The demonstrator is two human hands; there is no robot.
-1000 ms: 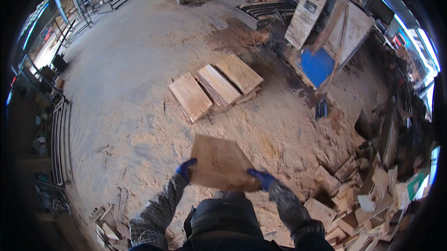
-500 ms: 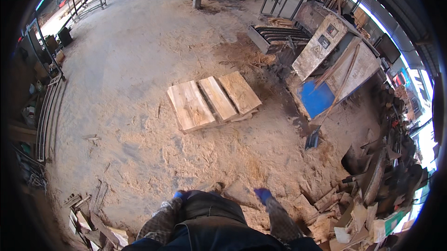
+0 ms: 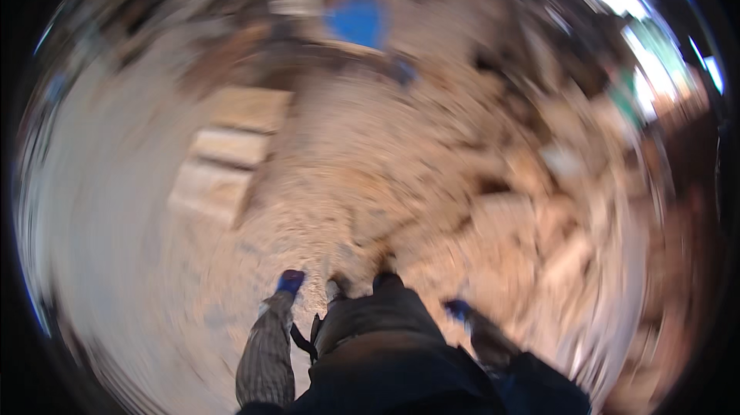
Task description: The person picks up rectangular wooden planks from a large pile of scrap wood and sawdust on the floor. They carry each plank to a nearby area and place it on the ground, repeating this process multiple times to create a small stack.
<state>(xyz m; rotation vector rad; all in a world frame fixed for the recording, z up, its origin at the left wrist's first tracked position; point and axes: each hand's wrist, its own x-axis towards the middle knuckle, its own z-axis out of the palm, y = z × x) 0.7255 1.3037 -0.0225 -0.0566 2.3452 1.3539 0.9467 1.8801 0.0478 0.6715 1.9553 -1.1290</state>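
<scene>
My left hand (image 3: 290, 282), in a blue and dark glove, hangs low beside my left leg. On the other side, my right hand (image 3: 458, 309), gloved in blue, is held out from my body over the debris-strewn floor. Motion blur smears the fingers of both, and no held object can be made out. Ahead and to the left, pale sawn wood slabs lie side by side in a low stack: a far slab (image 3: 250, 109), a middle slab (image 3: 230, 147) and a near slab (image 3: 210, 190). Both hands are apart from them.
Sawdust and chips cover the floor (image 3: 331, 184). Beyond the slabs stands a machine with a blue panel (image 3: 357, 20). To my right spreads a heap of scrap wood (image 3: 566, 261), uneven and blurred. My boots (image 3: 385, 262) stand on the sawdust.
My view has swung to the right and blurred. The slabs have shifted from the centre to the left of view, and the scrap heap fills more of the right. Both hands stay low.
</scene>
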